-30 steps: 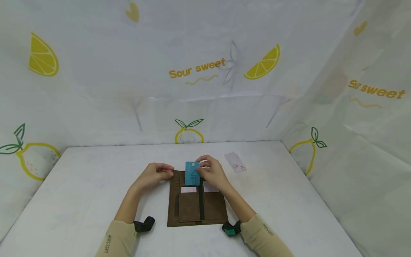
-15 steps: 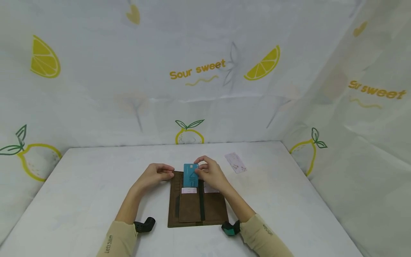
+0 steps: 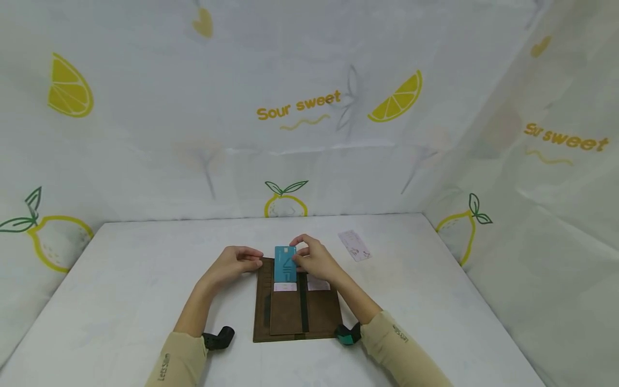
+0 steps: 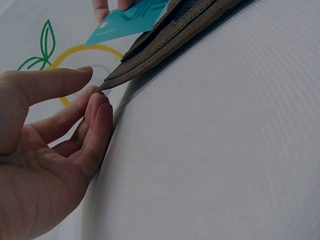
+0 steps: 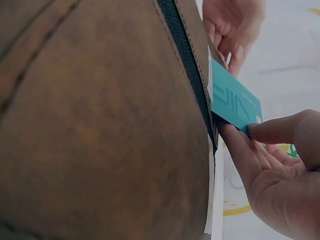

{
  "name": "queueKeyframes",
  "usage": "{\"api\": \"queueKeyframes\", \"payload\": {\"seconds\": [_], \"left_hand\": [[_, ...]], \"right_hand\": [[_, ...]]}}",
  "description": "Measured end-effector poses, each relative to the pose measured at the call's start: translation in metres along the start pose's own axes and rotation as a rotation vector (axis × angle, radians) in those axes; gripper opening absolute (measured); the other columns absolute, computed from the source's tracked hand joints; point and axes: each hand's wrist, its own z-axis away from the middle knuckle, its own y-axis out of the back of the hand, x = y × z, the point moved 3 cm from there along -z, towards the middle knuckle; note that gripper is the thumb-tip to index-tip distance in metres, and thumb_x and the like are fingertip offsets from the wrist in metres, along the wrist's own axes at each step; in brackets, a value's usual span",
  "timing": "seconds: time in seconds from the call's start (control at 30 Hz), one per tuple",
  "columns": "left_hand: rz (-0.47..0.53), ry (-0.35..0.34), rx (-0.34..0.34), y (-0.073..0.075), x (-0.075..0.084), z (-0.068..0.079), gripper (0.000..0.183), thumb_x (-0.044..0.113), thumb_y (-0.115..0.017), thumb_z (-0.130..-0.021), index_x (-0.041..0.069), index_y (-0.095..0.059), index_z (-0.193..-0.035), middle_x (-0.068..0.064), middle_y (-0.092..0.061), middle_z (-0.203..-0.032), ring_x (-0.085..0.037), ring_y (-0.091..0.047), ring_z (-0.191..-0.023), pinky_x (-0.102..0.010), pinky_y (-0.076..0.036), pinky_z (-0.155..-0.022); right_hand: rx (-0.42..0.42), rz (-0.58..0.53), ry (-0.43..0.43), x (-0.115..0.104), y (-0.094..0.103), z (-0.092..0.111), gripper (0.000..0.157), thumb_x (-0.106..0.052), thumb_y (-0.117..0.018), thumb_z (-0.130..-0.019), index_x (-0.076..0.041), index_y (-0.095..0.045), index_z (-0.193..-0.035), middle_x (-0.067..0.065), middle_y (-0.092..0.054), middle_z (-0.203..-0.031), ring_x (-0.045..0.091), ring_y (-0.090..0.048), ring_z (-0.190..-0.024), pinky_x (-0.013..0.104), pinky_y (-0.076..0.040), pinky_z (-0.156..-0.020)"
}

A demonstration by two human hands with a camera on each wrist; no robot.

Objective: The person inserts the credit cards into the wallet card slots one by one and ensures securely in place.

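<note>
A brown wallet (image 3: 285, 320) lies spread out on the white table, with a dark strip down its middle. Between thumb and fingers, my right hand (image 3: 316, 262) pinches the right edge of a blue card (image 3: 285, 263) printed with "VIP". The card's lower end is right at the top of the wallet's left pocket, just above a pale slip (image 3: 285, 287) poking out there. My left hand (image 3: 234, 263) holds the wallet's upper left corner at its fingertips; in the left wrist view its curled fingers (image 4: 100, 115) meet the corner and the thumb is just above.
Another pale slip (image 3: 318, 284) sticks out of the wallet's right pocket, partly behind the right wrist. A pale printed slip of paper (image 3: 354, 245) lies on the table (image 3: 411, 269) beyond the right hand. Lemon-patterned white sheeting (image 3: 193, 177) rises behind and at the sides.
My right hand has brought the blue card slightly left and down, so it now lines up over the left pocket's pale slip. My left hand stays at the wallet's corner.
</note>
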Motion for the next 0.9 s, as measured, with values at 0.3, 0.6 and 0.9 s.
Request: {"api": "queueKeyframes", "payload": {"seconds": [0.3,0.6,0.9], "left_hand": [[-0.014,0.008,0.005,0.0,-0.001,-0.003,0.031,0.021,-0.077,-0.101,0.002,-0.076,-0.126,-0.011,-0.08,-0.121,-0.012,-0.067,-0.103,-0.027,-0.051,-0.091],[-0.022,0.009,0.006,-0.0002,-0.0014,-0.0024,0.032,0.022,-0.076,-0.102,0.002,-0.076,-0.127,-0.011,-0.08,-0.122,-0.013,-0.067,-0.105,-0.027,-0.051,-0.091],[-0.021,0.005,0.007,-0.0003,-0.0012,-0.0015,0.033,0.023,-0.076,-0.102,0.002,-0.076,-0.127,-0.012,-0.079,-0.124,-0.013,-0.067,-0.106,-0.028,-0.051,-0.092]], "right_hand": [[0.0,-0.006,0.015,0.0061,0.0023,-0.0009,0.028,0.005,-0.06,-0.103,0.001,-0.059,-0.131,0.027,-0.079,-0.108,0.029,-0.082,-0.089,0.036,-0.068,-0.078],[-0.006,0.006,0.035,0.0067,0.0019,-0.0038,0.026,0.006,-0.061,-0.103,0.0,-0.062,-0.128,0.026,-0.08,-0.103,0.022,-0.08,-0.084,0.035,-0.067,-0.075],[0.003,0.021,0.041,0.0026,0.0005,-0.0053,0.026,0.007,-0.062,-0.102,-0.002,-0.065,-0.126,0.023,-0.079,-0.1,0.019,-0.078,-0.084,0.033,-0.067,-0.072]]}}
